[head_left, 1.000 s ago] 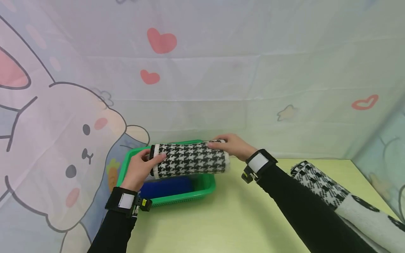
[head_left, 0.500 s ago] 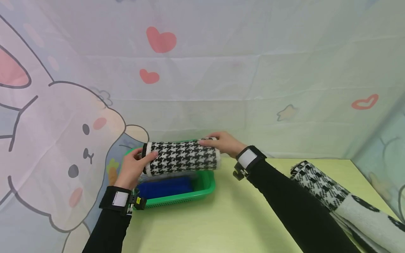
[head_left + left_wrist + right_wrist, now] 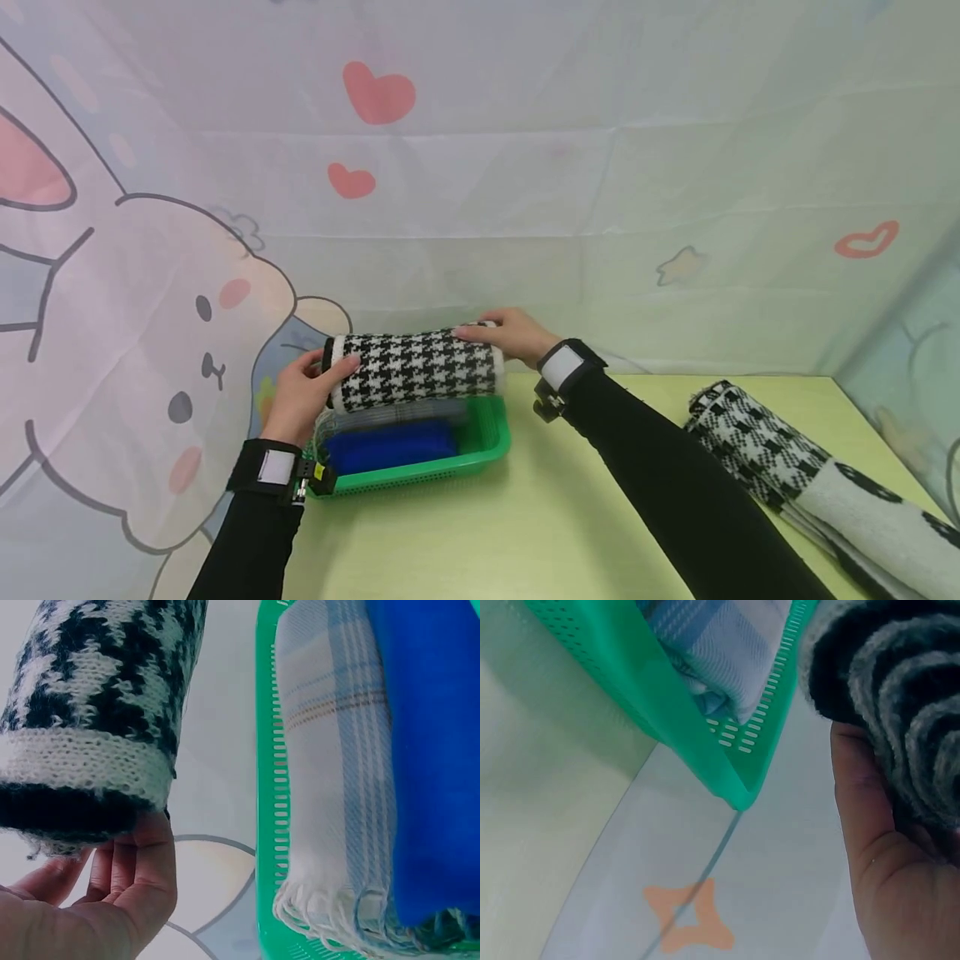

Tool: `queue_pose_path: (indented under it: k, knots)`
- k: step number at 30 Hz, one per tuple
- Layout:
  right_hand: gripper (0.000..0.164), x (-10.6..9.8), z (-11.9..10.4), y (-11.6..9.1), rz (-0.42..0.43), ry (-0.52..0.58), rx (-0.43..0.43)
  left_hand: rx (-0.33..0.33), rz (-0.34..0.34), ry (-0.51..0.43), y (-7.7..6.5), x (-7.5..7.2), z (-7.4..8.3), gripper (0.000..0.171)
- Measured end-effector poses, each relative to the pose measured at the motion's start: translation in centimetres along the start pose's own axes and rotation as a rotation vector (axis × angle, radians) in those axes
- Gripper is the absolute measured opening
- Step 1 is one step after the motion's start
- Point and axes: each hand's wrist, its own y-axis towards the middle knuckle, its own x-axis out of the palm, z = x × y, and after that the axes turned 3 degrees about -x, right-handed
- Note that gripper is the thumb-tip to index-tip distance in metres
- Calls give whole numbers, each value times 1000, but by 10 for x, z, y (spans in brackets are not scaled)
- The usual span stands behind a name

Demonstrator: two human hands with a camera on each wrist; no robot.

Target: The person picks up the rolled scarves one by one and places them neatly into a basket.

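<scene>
A rolled knitted scarf (image 3: 416,368) in black and white houndstooth hangs above the back of a green plastic basket (image 3: 491,447). My left hand (image 3: 302,398) grips its left end, thumb on the near side. Its right end is held by my right hand (image 3: 519,335), with the thumb on top. In the right wrist view the roll's spiral end (image 3: 922,712) shows. Inside the basket lie a folded blue cloth (image 3: 393,447) and, behind it, a fringed white and light-blue plaid cloth (image 3: 322,787). The roll hides the basket's back rim in the head view.
On the right of the pale yellow-green table (image 3: 525,517) lies another black and white houndstooth textile (image 3: 772,442), with a white, black-spotted part trailing towards the near right edge. A printed fabric backdrop (image 3: 510,200) stands close behind the basket.
Both hands have moved left and slightly up with the rolled scarf. More of the basket's inside, including the plaid cloth, now shows below it. The basket stays in place.
</scene>
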Motion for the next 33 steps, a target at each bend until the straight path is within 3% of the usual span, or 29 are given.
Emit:
queue_pose_path:
  k: [7, 16, 33]
  knots:
    - [73, 7, -7, 6, 17, -11, 11, -2, 67, 25, 2, -4, -3, 94]
    - [68, 20, -5, 17, 38, -54, 2, -3, 121, -31, 7, -4, -13, 83]
    - [63, 41, 5, 47, 85, -206, -41, -36, 168, -68, 19, -13, -28, 80]
